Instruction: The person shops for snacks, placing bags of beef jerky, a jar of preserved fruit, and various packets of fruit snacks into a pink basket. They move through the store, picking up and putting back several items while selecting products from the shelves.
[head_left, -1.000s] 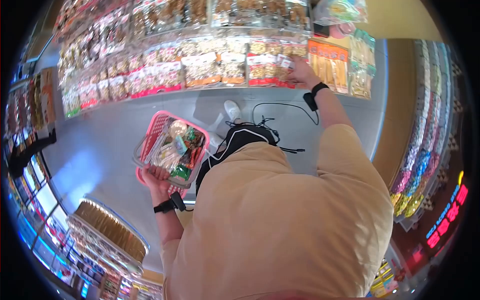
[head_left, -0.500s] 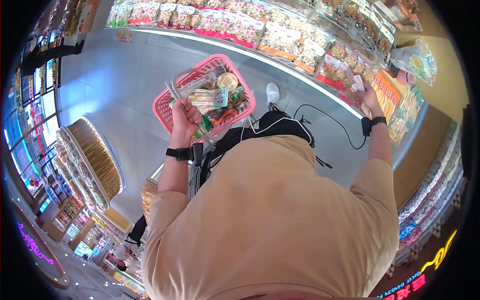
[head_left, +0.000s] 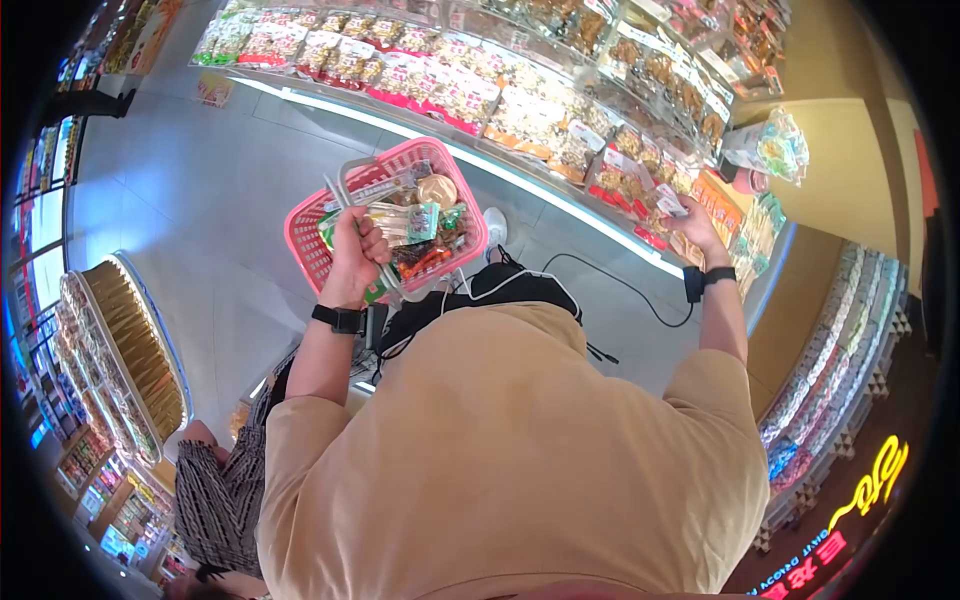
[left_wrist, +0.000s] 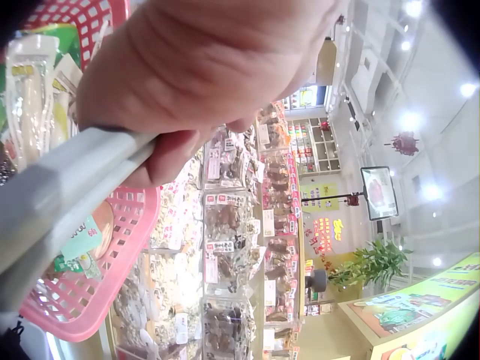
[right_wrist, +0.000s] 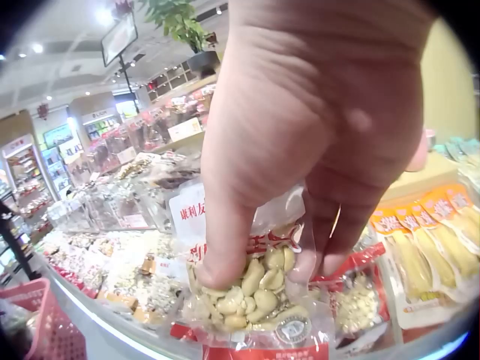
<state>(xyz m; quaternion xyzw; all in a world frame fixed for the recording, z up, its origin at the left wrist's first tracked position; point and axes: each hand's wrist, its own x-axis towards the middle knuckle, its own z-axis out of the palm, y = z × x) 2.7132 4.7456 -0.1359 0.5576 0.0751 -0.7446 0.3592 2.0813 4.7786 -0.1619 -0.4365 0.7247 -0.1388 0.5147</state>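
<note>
My left hand [head_left: 355, 255] grips the grey handles [left_wrist: 67, 187] of a pink shopping basket [head_left: 305, 245], fingers curled around them. Inside the basket lie packaged foods, among them a pale packet [head_left: 405, 224] with a green label and a round tan item [head_left: 436, 190]. At the right end of the snack display, my right hand [head_left: 700, 230] pinches a clear bag of nuts [right_wrist: 259, 296]. The right wrist view shows the thumb [right_wrist: 223, 255] across the bag's front, with pale curved nuts and red print. Part of its upper label is covered by the hand.
Rows of bagged snacks [head_left: 440, 85] fill the display, whose lit front edge [head_left: 480, 170] runs past the basket. Orange-topped packets [right_wrist: 427, 247] sit right of the held bag. A dangling cable [head_left: 640, 290] hangs before me. Another person in a patterned garment [head_left: 225, 490] is close behind my left side.
The head view has turned. My left hand has lifted the basket handles upright. My right hand, earlier reaching among the bags, now holds one slightly nearer the display's front edge.
</note>
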